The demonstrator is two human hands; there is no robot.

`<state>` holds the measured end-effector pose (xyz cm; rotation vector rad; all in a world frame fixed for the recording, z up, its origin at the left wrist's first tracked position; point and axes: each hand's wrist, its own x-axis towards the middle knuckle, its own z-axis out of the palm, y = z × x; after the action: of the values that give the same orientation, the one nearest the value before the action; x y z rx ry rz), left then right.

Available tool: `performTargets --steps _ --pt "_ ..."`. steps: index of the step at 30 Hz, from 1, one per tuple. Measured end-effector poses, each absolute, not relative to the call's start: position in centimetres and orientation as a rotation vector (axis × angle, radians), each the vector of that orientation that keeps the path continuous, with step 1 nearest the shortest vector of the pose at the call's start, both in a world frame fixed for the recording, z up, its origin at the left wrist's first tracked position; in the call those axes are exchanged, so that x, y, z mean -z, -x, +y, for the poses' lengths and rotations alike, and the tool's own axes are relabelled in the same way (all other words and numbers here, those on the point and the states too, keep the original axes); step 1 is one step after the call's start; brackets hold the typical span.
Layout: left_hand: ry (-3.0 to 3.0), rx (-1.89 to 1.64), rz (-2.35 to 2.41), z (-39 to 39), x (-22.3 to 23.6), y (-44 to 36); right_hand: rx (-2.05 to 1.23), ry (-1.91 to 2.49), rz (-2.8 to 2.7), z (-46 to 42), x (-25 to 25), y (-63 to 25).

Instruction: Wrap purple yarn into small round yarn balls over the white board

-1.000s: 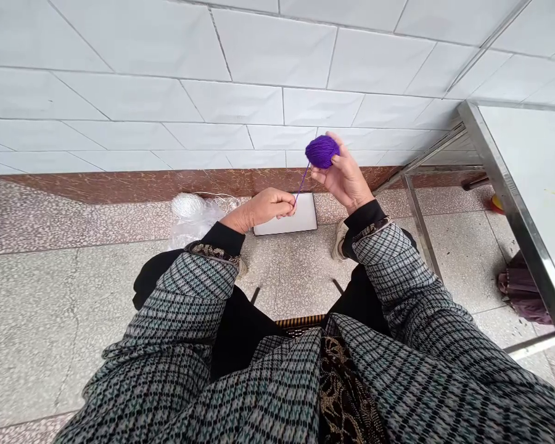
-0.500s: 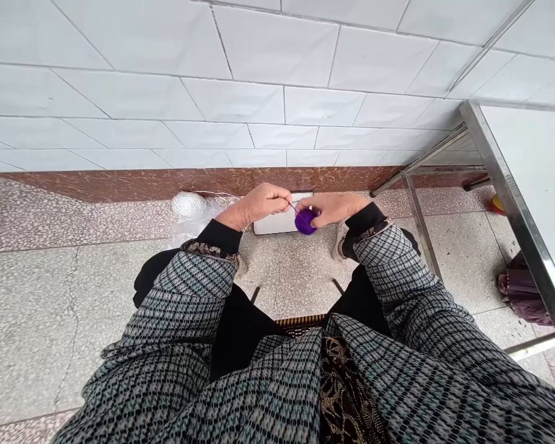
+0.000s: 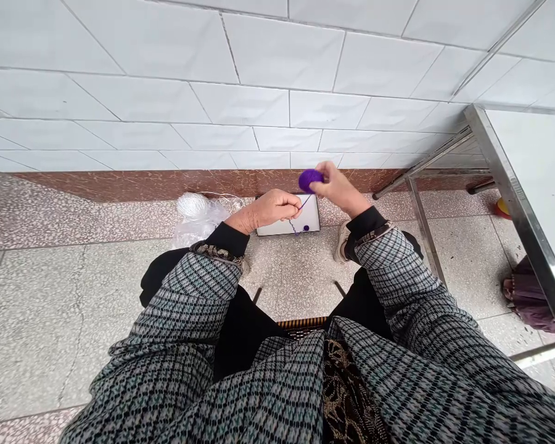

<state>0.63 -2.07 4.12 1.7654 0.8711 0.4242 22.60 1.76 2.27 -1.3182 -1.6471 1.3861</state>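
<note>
A ball of purple yarn (image 3: 310,180) is gripped in the fingers of my right hand (image 3: 337,187), raised before the base of the wall. From it a purple strand runs down to my left hand (image 3: 274,208), whose fingers are closed on that strand. Below my left hand the strand trails on to a small dark purple bundle (image 3: 306,228) in a shallow white box (image 3: 281,229) on the floor. My left hand hides part of the box.
White yarn balls in clear plastic (image 3: 193,206) lie on the floor to the left. A metal-framed table (image 3: 513,185) stands at the right. The tiled wall (image 3: 240,105) rises just ahead. A dark purple cloth or bag (image 3: 531,293) sits under the table.
My right hand has lifted the purple ball up and away from above the box. The small bundle in the box now shows. My left hand has shifted slightly right.
</note>
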Motion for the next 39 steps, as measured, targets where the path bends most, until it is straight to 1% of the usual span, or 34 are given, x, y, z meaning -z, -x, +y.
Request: performTargets --steps 1,2,4,6,7,10,13,16,19,21,23,25,26,28,30,33,36,38,39 --pt "-1.771 -0.454 0.899 -2.1 -4.2 -0.5 -1.391 1.347 -1.804 1.6 -2.1 -22.5" --pt "-1.777 -0.479 0.931 -2.0 -4.2 -0.3 -1.466 1.316 -1.962 1.3 -2.1 -22.5" --pt "-1.791 -0.506 0.981 -1.8 -4.1 0.2 -1.773 1.071 -2.143 0.9 -2.6 -22.8" --pt "-1.787 -0.525 1.003 -1.5 -3.9 0.5 -2.012 0.768 -2.008 0.6 -3.5 -23.3" --pt "-1.777 -0.541 1.005 -1.4 -3.8 0.7 -2.02 0.697 -1.86 0.6 -4.0 -23.6" --pt "-1.738 -0.586 1.002 -1.2 -3.4 0.7 -1.777 0.756 -1.463 0.9 -5.1 -24.2" --pt "-1.754 -0.526 0.982 -1.3 -3.3 0.4 -1.558 0.86 -1.296 1.5 -5.1 -24.2" --pt "-1.786 -0.389 0.891 -1.7 -3.7 0.0 -1.489 0.995 -1.309 2.0 -4.0 -23.6" --pt "-1.802 -0.369 0.83 -2.0 -4.2 -0.1 -1.399 1.241 -1.585 1.9 -2.9 -23.0" --pt "-1.801 -0.432 0.867 -2.0 -4.4 0.2 -1.442 1.285 -1.929 1.5 -2.8 -22.7" --pt "-1.79 -0.489 0.921 -1.8 -4.4 0.7 -1.681 1.101 -2.2 0.9 -3.2 -22.8" --pt "-1.773 -0.528 0.95 -1.6 -4.3 1.2 -1.939 0.786 -2.146 0.5 -4.0 -23.3" --pt "-1.763 -0.542 0.954 -1.5 -4.2 1.3 -1.984 0.678 -2.005 0.4 -4.3 -23.6" --pt "-1.741 -0.562 0.953 -1.3 -3.9 1.4 -1.903 0.622 -1.657 0.6 -4.8 -24.1" --pt "-1.738 -0.554 0.945 -1.3 -3.6 1.1 -1.731 0.699 -1.376 1.1 -4.8 -24.4" --pt "-1.765 -0.466 0.895 -1.5 -3.5 0.3 -1.586 0.83 -1.205 2.0 -4.1 -24.1" --pt "-1.796 -0.409 0.84 -1.8 -3.9 0.1 -1.562 1.066 -1.375 2.1 -3.2 -23.3" --pt "-1.818 -0.453 0.861 -1.9 -4.1 0.2 -1.554 1.248 -1.69 1.6 -3.1 -22.9" --pt "-1.825 -0.479 0.885 -1.8 -4.2 0.4 -1.586 1.272 -1.875 1.3 -3.2 -22.8"
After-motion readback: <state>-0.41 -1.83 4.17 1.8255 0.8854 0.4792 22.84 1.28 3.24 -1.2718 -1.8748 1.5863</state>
